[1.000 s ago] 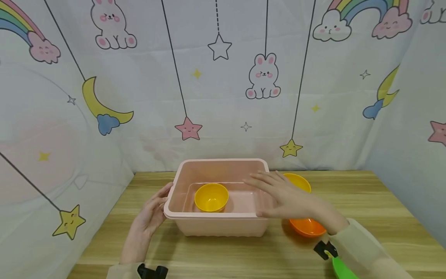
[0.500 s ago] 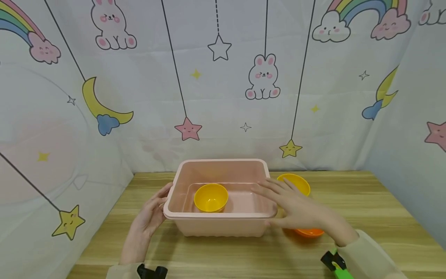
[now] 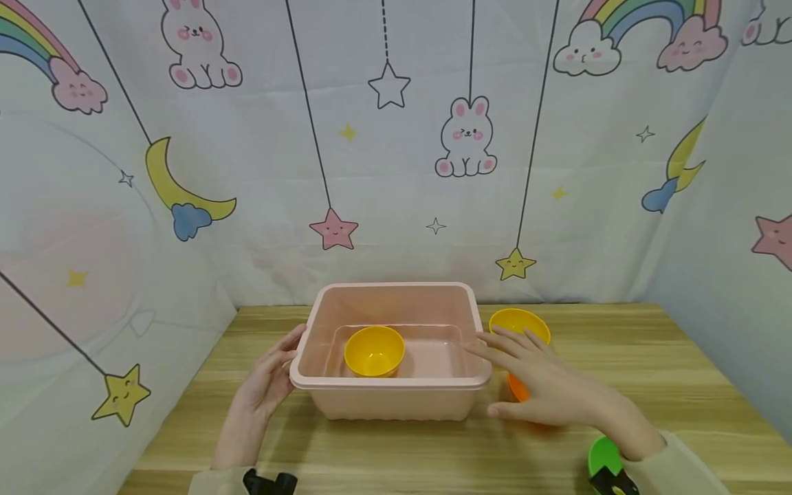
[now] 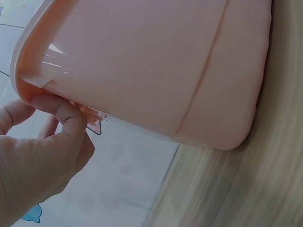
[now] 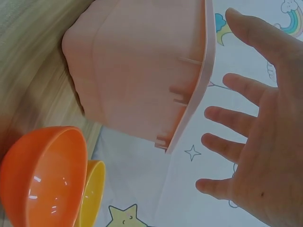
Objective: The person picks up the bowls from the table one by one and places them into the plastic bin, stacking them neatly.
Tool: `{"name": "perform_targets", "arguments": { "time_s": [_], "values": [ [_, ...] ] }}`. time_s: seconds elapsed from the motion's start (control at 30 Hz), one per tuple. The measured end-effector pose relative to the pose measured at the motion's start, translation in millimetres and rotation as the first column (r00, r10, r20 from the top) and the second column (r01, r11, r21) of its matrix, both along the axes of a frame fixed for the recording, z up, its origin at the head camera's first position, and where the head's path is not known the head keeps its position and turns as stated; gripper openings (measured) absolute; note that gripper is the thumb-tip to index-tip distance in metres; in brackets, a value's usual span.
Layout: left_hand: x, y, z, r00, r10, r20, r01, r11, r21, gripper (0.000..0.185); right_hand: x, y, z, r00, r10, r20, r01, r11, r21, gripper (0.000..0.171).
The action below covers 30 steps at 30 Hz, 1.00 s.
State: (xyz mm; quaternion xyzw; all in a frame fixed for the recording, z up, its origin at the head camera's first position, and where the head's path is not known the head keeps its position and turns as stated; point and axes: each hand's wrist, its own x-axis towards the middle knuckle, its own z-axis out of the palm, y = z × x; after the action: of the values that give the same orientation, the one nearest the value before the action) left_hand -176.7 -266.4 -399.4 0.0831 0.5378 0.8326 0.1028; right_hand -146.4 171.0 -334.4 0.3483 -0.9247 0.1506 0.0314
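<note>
A pink plastic basin [image 3: 396, 402] stands on the table, with a small yellow bowl [image 3: 375, 350] inside it on the left. My left hand [image 3: 265, 385] grips the basin's left rim; in the left wrist view its bent fingers [image 4: 66, 116] tuck under the edge. Spread and straight, my right hand [image 3: 544, 381] hovers just off the basin's right side, holding nothing. Under and behind that hand are an orange bowl [image 5: 52, 179], mostly hidden in the head view, and a second yellow bowl [image 3: 520, 324].
A green bowl or cup [image 3: 603, 455] sits near the front right, partly covered by the right wrist's black camera mount [image 3: 614, 483]. The wooden table [image 3: 383, 457] ends at a printed cloth backdrop [image 3: 396, 192] behind the basin.
My right hand has moved right, away from above the basin's right rim to beside it, in front of the orange bowl. My left hand, the basin and the yellow bowl inside have stayed put.
</note>
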Motion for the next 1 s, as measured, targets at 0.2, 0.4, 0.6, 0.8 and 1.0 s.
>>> {"name": "perform_targets", "arguments": {
  "time_s": [0.2,0.4,0.6,0.8,1.0],
  "values": [
    [-0.2,-1.1,-1.0,1.0,-0.006,-0.002,0.006,1.0,0.006,0.05,6.8,7.7,-4.3,1.0,-0.013,-0.02,0.013,0.999,-0.039,0.077],
    [-0.1,-0.7,-0.9,1.0,-0.009,-0.01,0.009,1.0,0.013,0.05,15.4,15.2,-7.4,0.998,-0.057,-0.012,0.056,0.995,-0.079,0.077],
    [0.6,-0.3,-0.7,1.0,-0.006,-0.014,0.006,1.0,0.015,0.049,22.0,21.1,-13.1,0.996,-0.088,-0.019,0.086,0.993,-0.083,0.078],
    [1.3,0.6,1.2,1.0,0.003,-0.004,-0.003,1.0,0.012,0.049,30.0,29.0,-19.1,0.992,-0.117,-0.046,0.113,0.991,-0.068,0.078],
    [1.4,1.3,2.6,1.0,0.014,0.013,-0.014,1.0,0.001,0.048,36.9,37.7,-25.1,0.989,-0.124,-0.084,0.118,0.99,-0.076,0.082]
  ]
}}
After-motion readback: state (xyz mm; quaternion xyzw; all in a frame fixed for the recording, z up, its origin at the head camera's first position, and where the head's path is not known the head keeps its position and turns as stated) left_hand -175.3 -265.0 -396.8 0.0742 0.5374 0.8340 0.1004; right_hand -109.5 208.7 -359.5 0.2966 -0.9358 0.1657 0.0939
